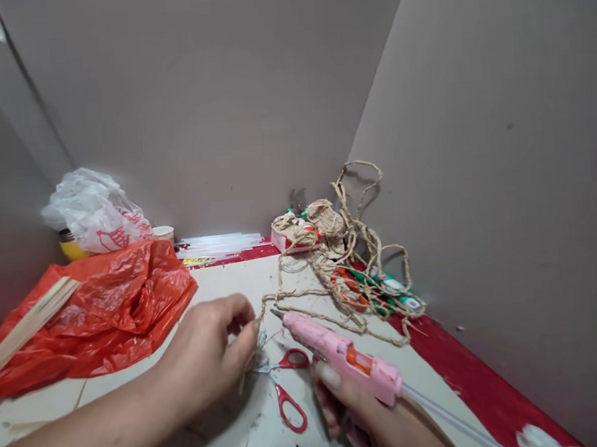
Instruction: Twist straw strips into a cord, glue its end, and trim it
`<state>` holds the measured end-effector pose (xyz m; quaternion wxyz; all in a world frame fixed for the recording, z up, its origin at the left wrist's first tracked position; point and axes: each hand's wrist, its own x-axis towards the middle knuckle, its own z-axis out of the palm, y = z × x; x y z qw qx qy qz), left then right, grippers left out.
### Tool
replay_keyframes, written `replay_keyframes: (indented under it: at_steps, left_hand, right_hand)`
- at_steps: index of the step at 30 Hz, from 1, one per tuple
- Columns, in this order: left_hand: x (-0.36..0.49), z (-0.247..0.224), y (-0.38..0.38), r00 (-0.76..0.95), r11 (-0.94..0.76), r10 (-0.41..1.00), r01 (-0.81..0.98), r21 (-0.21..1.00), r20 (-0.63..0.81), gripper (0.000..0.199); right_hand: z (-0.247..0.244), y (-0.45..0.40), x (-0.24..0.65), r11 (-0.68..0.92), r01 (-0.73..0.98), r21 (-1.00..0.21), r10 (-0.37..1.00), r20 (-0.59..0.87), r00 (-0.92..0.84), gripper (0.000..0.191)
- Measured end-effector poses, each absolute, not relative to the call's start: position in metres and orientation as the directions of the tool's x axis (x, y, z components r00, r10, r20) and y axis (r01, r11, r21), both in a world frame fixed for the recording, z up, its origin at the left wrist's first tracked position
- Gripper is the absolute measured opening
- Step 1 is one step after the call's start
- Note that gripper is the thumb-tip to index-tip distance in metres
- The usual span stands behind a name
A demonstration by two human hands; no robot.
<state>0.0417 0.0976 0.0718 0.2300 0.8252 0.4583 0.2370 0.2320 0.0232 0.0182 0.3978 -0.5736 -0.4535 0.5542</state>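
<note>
My right hand [358, 400] grips a pink hot glue gun [335, 345], its dark nozzle pointing left toward my other hand. A clear glue stick [446, 412] sticks out of the gun's back end. Thumb and fingers of my left hand [217, 341] are pinched on the end of a twisted straw-coloured rope [302, 293]. The rope runs back from there to a tangled heap at the right. Between and below my hands lie red-handled scissors [291, 407] with spread handles, their blades partly hidden by my left hand.
A crumpled red plastic bag [117, 306] lies left, with pale flat strips [33, 321] across it. Behind it are a white plastic bag [95, 211] and a white cup [163, 233]. Clear glue sticks [219, 243] and a small box [294, 237] sit along the wall.
</note>
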Motion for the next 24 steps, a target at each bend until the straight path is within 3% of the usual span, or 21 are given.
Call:
replay_keyframes:
  at_steps: [2,9,14,21,24]
  left_hand:
    - [0.03,0.045,0.094,0.424,-0.367,0.905,0.73,0.577,0.038,0.018]
    - [0.026,0.011,0.077,0.44,-0.386,0.898,0.804,0.453,-0.014,0.014]
    - [0.026,0.006,0.075,0.46,-0.404,0.888,0.788,0.465,-0.007,0.009]
    - [0.015,-0.002,0.066,0.475,-0.411,0.88,0.756,0.51,0.004,0.013]
    - [0.012,-0.005,0.065,0.469,-0.411,0.882,0.734,0.541,0.035,0.016]
  right_hand:
    - [0.015,0.025,0.229,-0.25,0.113,-0.962,0.966,-0.255,-0.038,0.051]
    - [0.027,0.028,0.226,-0.111,0.171,-0.979,0.98,-0.137,-0.146,0.051]
    - [0.04,0.025,0.227,-0.137,0.213,-0.968,0.967,-0.177,-0.186,0.049]
    - [0.016,0.022,0.223,-0.273,0.27,-0.923,0.908,-0.34,-0.245,0.058]
    - [0.018,0.022,0.224,-0.288,0.315,-0.905,0.907,-0.363,-0.214,0.051]
